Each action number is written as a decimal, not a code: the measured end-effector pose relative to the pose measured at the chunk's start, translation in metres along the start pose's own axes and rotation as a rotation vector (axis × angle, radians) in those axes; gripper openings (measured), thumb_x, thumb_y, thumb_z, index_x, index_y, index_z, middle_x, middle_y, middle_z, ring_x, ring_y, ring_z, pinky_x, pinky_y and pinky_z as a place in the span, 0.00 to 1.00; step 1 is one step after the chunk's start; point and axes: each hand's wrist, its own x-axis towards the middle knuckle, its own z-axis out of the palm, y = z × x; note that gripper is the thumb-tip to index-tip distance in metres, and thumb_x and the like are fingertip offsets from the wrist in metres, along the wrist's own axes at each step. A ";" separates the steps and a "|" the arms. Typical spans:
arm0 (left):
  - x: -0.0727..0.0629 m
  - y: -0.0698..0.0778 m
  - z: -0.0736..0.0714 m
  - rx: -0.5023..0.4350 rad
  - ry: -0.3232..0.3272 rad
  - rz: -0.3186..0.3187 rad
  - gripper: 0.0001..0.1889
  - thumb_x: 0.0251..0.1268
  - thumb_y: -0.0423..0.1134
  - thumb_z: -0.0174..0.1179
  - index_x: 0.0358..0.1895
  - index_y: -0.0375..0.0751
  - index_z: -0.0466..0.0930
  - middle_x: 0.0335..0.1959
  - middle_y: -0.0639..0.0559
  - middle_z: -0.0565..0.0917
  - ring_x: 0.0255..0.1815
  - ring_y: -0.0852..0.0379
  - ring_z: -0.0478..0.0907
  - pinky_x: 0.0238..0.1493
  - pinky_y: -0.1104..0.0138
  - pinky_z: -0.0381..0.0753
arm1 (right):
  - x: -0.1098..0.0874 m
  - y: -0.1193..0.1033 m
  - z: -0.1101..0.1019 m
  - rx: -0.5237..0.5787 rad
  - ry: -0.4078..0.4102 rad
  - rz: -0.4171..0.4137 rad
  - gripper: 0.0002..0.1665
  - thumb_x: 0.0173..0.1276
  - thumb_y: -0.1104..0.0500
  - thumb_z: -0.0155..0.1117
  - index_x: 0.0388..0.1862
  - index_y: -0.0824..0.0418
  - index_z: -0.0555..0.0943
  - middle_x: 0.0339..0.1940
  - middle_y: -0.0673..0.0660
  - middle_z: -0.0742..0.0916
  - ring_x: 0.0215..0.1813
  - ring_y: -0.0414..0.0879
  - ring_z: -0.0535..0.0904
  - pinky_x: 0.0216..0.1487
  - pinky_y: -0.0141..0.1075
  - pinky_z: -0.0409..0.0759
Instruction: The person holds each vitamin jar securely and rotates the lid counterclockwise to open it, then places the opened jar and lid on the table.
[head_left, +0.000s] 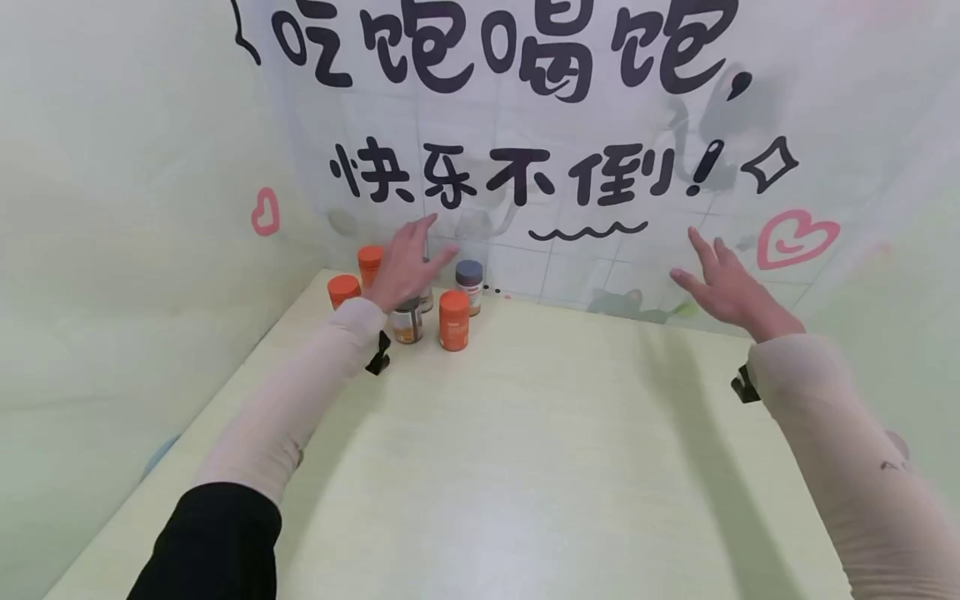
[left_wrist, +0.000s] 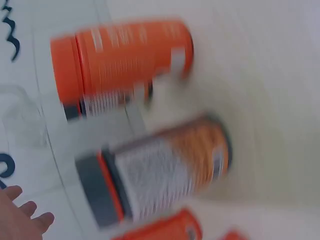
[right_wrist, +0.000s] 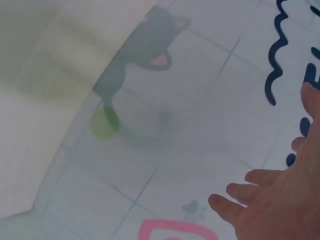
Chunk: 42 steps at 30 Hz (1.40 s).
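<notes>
My left hand point(head_left: 408, 265) hangs over a cluster of several jars at the back left of the table, its fingers spread and apart from them. An orange jar point(head_left: 453, 321) stands at the front right of the cluster. Beside it is a jar with a dark lid and a white-and-orange label point(head_left: 407, 323), its top partly hidden by the hand. A blue-lidded jar point(head_left: 469, 287) stands behind the orange one. Two orange-lidded jars point(head_left: 344, 290) are at the left. My right hand point(head_left: 723, 283) is held in the air before the back wall, fingers spread, holding nothing.
The pale table point(head_left: 510, 467) meets a white back sheet point(head_left: 570, 275) with large black writing and pink hearts. A pale side wall point(head_left: 150, 208) borders the left. A black wrist strap piece point(head_left: 378, 354) shows under the left sleeve, another point(head_left: 745, 386) under the right.
</notes>
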 end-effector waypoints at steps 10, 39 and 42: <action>-0.046 0.036 0.045 -0.363 0.027 -0.153 0.47 0.66 0.58 0.65 0.82 0.49 0.52 0.82 0.46 0.59 0.82 0.44 0.58 0.80 0.45 0.61 | -0.027 -0.028 0.050 0.129 0.092 -0.166 0.54 0.80 0.45 0.56 0.87 0.50 0.32 0.85 0.73 0.44 0.85 0.73 0.41 0.77 0.73 0.48; -0.059 0.012 0.113 -0.674 -0.030 -0.458 0.42 0.58 0.38 0.75 0.75 0.43 0.62 0.71 0.44 0.75 0.72 0.44 0.73 0.77 0.50 0.69 | -0.037 -0.061 0.148 0.405 -0.020 -0.303 0.46 0.78 0.49 0.60 0.85 0.56 0.49 0.80 0.69 0.65 0.75 0.68 0.71 0.71 0.62 0.73; -0.061 0.017 0.119 -0.674 -0.038 -0.459 0.42 0.57 0.37 0.76 0.74 0.44 0.64 0.69 0.44 0.77 0.70 0.44 0.75 0.76 0.50 0.70 | -0.039 -0.065 0.148 0.411 -0.033 -0.298 0.46 0.78 0.48 0.60 0.85 0.56 0.50 0.79 0.69 0.66 0.75 0.67 0.72 0.70 0.61 0.75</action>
